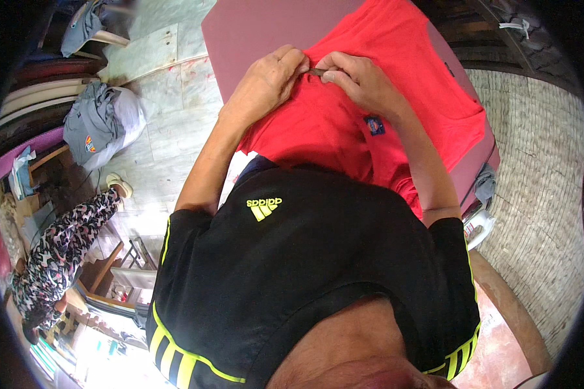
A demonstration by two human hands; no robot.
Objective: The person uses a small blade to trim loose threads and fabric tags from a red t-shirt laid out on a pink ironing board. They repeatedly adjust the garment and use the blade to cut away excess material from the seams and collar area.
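Note:
A red garment [402, 65] is spread over a pink-topped table [259, 29], its near part bunched against my body. Both of my hands are over its left-middle part, fingertips close together. My left hand [266, 81] is closed in a pinch at the red cloth. My right hand [360, 79] pinches a small, thin, dark piece [316, 72] that bridges the gap between the two hands; its exact kind is too small to make out. Below my right wrist, a dark blue label [374, 126] lies on the garment.
On the left, grey garments [91, 123] lie on a white plastic bag [130, 120] near stacked boards. A person in patterned clothes [65, 253] is at the lower left. Beside the table's right edge are a grey cloth [485, 183] and a white container [479, 227].

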